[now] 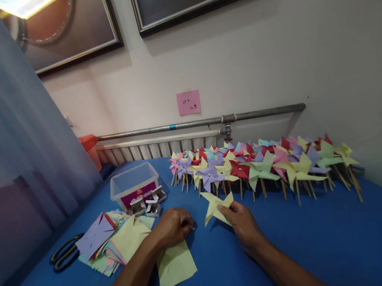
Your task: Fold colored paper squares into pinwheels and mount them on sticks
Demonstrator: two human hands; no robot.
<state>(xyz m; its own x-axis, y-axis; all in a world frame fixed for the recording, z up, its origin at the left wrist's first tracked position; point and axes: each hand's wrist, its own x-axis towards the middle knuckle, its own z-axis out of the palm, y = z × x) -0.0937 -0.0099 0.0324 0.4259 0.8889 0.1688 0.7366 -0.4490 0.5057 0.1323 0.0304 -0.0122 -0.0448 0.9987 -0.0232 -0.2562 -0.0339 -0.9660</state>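
My right hand (245, 227) pinches a pale yellow paper pinwheel (214, 207) by its right side, thumb on top, above the blue cloth. To the left of it, my left hand (175, 226) is closed, and a tiny shiny metal pin (193, 228) peeks from its fingertips. Under that hand lies a yellow-green paper sheet (176, 267). Small white boxes (153, 209) stand open behind the left hand, one with shiny metal bits inside. A pile of cut coloured paper sheets (114, 240) spreads left of my left forearm.
Rows of coloured pinwheels on sticks (260, 169) fill the back right of the blue cloth (293, 241). A clear plastic tub (134, 177) stands at the back left, and black-handled scissors (65, 253) lie by the paper pile. Behind are a radiator (160, 147) and pipe.
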